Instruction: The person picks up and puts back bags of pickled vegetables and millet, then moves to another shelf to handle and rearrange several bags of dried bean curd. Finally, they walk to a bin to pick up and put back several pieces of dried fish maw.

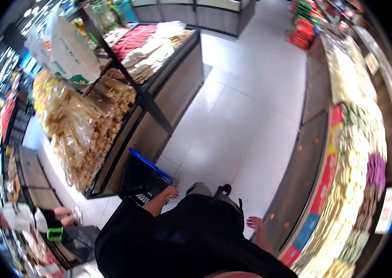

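Note:
My left hand (pixel 171 192) hangs just beside a dark shopping basket (pixel 142 178) with a blue edge (pixel 149 164). Its fingers look loose and apart, with nothing seen in them. The basket is near the foot of the left display stand, partly behind my forearm. On the other side, my right hand (pixel 254 223) hangs near the wooden front of the right shelf (pixel 293 185), fingers apart, holding nothing. Packed bundles of pale noodle-like goods (pixel 344 199) lie in rows on that shelf.
A tiled aisle (pixel 237 111) runs ahead between the displays. At left stands a bin of tan dried goods in clear plastic (pixel 84 125), with a white plastic bag (pixel 68 51) above. A person (pixel 24 217) is at lower left. Red packages (pixel 302 32) stand far right.

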A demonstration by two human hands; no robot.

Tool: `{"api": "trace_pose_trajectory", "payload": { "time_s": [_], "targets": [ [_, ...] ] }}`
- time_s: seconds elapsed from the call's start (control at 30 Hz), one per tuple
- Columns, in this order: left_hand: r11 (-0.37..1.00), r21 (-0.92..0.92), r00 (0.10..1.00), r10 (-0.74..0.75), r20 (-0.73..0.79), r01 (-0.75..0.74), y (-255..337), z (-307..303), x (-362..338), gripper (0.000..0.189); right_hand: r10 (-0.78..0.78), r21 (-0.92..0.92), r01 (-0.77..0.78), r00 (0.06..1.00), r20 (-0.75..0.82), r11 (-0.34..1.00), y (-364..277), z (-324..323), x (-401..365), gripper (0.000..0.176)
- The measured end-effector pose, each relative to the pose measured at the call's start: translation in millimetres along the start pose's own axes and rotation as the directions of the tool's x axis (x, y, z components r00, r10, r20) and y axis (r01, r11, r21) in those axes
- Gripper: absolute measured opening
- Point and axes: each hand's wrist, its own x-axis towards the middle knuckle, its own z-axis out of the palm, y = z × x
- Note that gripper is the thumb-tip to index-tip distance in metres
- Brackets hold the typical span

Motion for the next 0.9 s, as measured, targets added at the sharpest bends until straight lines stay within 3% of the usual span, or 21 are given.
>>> {"api": "trace_pose_trajectory", "payload": {
  "time_s": [0.03,0.07,0.1,0.13,0.2,0.3,0.33,0.4,0.47,0.5,0.57,0.6,0.63,0.67,0.7,0.73,0.77,0.87,0.9],
  "targets": [
    [0.976,0.112,0.938,0.212,-0.274,-0.188,3.2,40.5,-23.4,0.023,0.043,-0.133,-0.039,0.999,0.026,0.99,-42.6,-23.0,26.2,0.032],
    [0.921,0.281,0.784,0.38,-0.491,-0.27,11.4,102.8,-64.9,0.025,0.086,-0.271,-0.072,0.995,0.041,0.96,-88.3,-43.1,57.7,0.032],
    [0.92,0.247,0.742,0.392,-0.544,-0.306,32.6,142.0,-83.8,0.027,-0.041,-0.306,0.085,0.989,0.145,0.948,-137.6,-63.3,86.5,0.03],
    [0.92,0.208,0.73,0.39,-0.562,-0.332,40.5,162.9,-79.5,0.027,-0.165,-0.315,0.242,0.954,0.252,0.918,-190.1,-73.0,109.1,0.029],
    [0.907,0.112,0.696,0.386,-0.606,-0.406,66.5,192.4,-62.2,0.029,-0.241,-0.178,0.248,0.969,0.06,0.952,-322.4,-47.0,137.5,0.026],
    [0.882,0.363,0.662,0.466,-0.586,-0.299,83.8,204.5,1.9,0.031,-0.525,-0.131,0.535,0.845,0.104,0.835,-484.6,23.0,109.1,0.025],
    [0.743,0.608,0.649,0.613,-0.451,-0.279,93.4,199.7,14.9,0.031,-0.579,-0.155,0.597,0.802,0.151,0.787,-527.0,42.6,110.0,0.025],
    [0.734,0.568,0.661,0.639,-0.394,-0.372,108.7,176.7,64.4,0.03,-0.594,-0.25,0.646,0.762,0.258,0.721,-589.6,74.7,121.6,0.024],
    [0.863,0.43,0.751,0.464,-0.47,-0.264,163.3,172.7,83.9,0.031,-0.569,-0.328,0.676,0.735,0.37,0.66,-627.8,95.8,135.9,0.024],
    [0.86,0.429,0.751,0.472,-0.462,-0.277,199.0,168.2,85.0,0.031,-0.51,-0.342,0.631,0.77,0.383,0.696,-637.5,99.0,147.9,0.024],
    [0.74,0.65,0.869,0.425,-0.254,-0.172,280.3,153.8,80.1,0.028,-0.384,-0.401,0.525,0.84,0.383,0.75,-644.5,96.1,176.0,0.024],
    [0.446,0.886,0.764,0.614,-0.201,-0.126,323.6,145.0,81.3,0.026,-0.317,-0.443,0.464,0.874,0.368,0.767,-648.1,92.1,184.3,0.024],
    [0.103,0.995,0.654,0.752,-0.078,0.001,370.6,132.8,78.5,0.024,-0.284,-0.453,0.406,0.906,0.313,0.794,-652.0,86.4,190.8,0.024],
    [0.222,0.972,0.707,0.674,-0.214,0.082,431.0,134.1,65.4,0.021,-0.242,-0.455,0.337,0.936,0.256,0.824,-651.3,79.1,195.7,0.024],
    [0.451,0.889,0.694,0.617,-0.371,0.074,489.0,133.5,57.0,0.023,-0.229,-0.355,0.277,0.958,0.17,0.893,-649.5,69.0,197.6,0.022],
    [0.824,0.496,0.641,0.54,-0.545,-0.273,539.8,138.4,48.7,0.025,-0.207,-0.243,0.223,0.974,0.091,0.944,-648.3,59.5,204.6,0.019],
    [0.834,0.37,0.63,0.551,-0.547,-0.408,599.9,151.8,23.5,0.026,-0.147,-0.284,0.155,0.988,0.051,0.946,-644.5,46.4,222.8,0.02],
    [0.692,0.405,0.532,0.72,-0.445,-0.598,753.7,161.0,-3.2,0.027,0.002,-0.29,-0.026,0.997,-0.083,0.957,-656.3,21.6,252.4,0.023],
    [0.668,0.408,0.52,0.742,-0.423,-0.622,800.4,164.9,-10.5,0.025,0.024,-0.396,-0.053,0.997,-0.079,0.917,-673.8,22.0,253.4,0.024]
  ]
}}
